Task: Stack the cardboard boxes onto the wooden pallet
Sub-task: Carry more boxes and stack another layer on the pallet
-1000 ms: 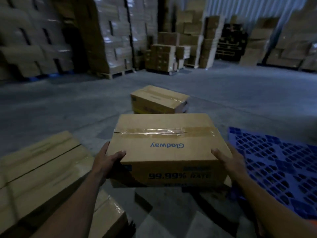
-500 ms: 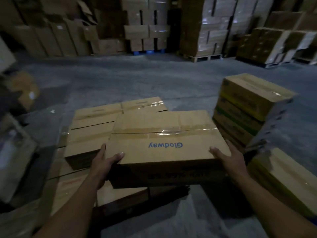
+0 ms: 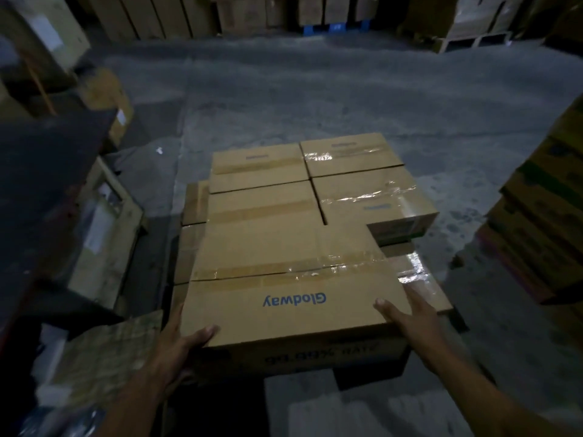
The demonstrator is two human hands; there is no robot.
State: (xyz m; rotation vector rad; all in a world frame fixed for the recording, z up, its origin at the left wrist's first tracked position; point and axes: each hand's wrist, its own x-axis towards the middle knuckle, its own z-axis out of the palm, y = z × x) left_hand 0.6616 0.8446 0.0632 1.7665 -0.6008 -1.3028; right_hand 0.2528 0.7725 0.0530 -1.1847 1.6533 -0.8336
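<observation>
While left hand (image 3: 176, 345) and right hand (image 3: 413, 320) clamp the Glodway box (image 3: 284, 272) by its sides, thumbs on top, it overlaps the stacked boxes (image 3: 258, 168). Contact unclear.

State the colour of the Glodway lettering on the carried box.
Blue; the Glodway lettering on the box shows best in head view.

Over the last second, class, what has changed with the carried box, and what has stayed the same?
The person turned left, bringing the Glodway box over the near end of the stacked boxes, which lay off to the left and now sit straight ahead. Nothing was let go: the left hand and right hand grip its near corners as before.
</observation>
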